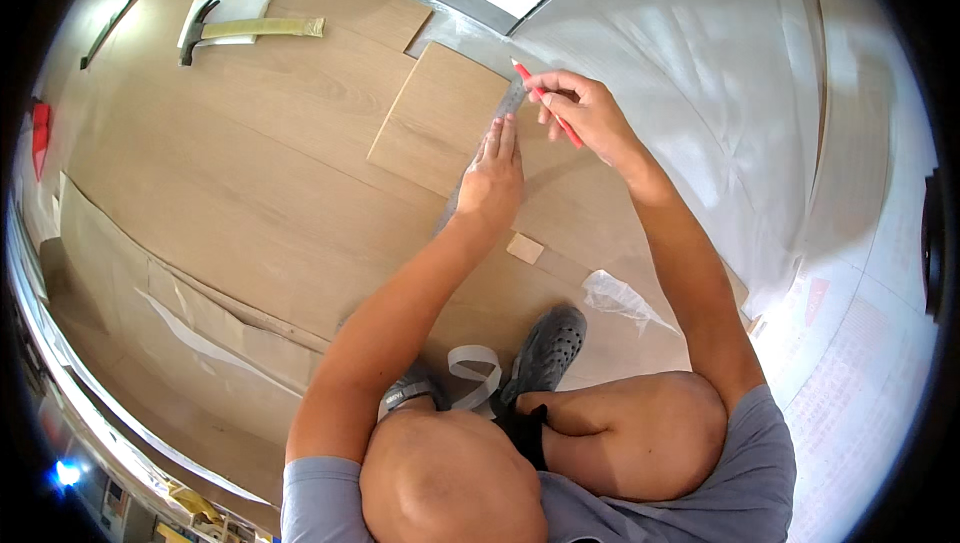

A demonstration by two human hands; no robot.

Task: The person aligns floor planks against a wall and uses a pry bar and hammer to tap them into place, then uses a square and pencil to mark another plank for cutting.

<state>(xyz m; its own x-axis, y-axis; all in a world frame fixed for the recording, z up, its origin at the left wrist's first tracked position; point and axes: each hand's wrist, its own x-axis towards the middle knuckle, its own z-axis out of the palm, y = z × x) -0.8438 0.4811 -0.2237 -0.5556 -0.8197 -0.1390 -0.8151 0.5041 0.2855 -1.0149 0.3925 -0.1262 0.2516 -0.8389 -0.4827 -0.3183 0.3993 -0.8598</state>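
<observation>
My left hand [493, 175] lies flat, fingers stretched out, on a grey metal ruler [514, 99]. The ruler runs slantwise over a short light-brown floor plank [432, 113], and part of it is hidden under my palm. To the right, my right hand [596, 121] grips a red pencil [573, 135] between thumb and fingers. The pencil's pale tip points up and left, close to the upper end of the ruler and the plank's right edge. Whether the tip touches anything, I cannot tell.
A claw hammer [262, 30] rests across a white pad [240, 5] on the plank floor [260, 143]. Near my shoes lie a small wood offcut [525, 248], crumpled clear film [620, 295] and a white strip [473, 371]. Grey sheeting [690, 83] covers the right side.
</observation>
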